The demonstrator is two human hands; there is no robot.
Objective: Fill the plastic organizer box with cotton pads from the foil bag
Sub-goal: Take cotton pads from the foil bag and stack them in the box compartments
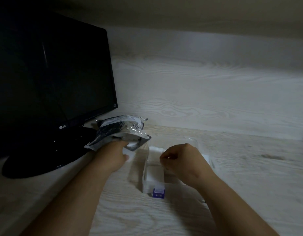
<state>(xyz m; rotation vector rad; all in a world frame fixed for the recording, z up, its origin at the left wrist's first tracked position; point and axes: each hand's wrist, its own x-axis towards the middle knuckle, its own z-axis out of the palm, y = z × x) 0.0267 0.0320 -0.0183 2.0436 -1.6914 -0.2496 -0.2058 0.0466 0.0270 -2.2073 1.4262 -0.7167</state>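
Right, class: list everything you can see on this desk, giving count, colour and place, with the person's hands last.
monitor: one, black, left of the desk.
foil bag: one, silver and black, beside the monitor.
organizer box: one, clear, desk centre, purple label at near end.
cotton pads: uncounted, white, stacked in the box.
desk: one, pale wood grain.
left hand: holds white pads at the bag's mouth.
right hand: fingers curled, over the box, grip unclear.

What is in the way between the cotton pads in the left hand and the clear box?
Nothing that shows. The left hand holds cotton pads at the mouth of the foil bag, and the open box lies just to their right. The right hand hangs over the box's right side, beside that path.
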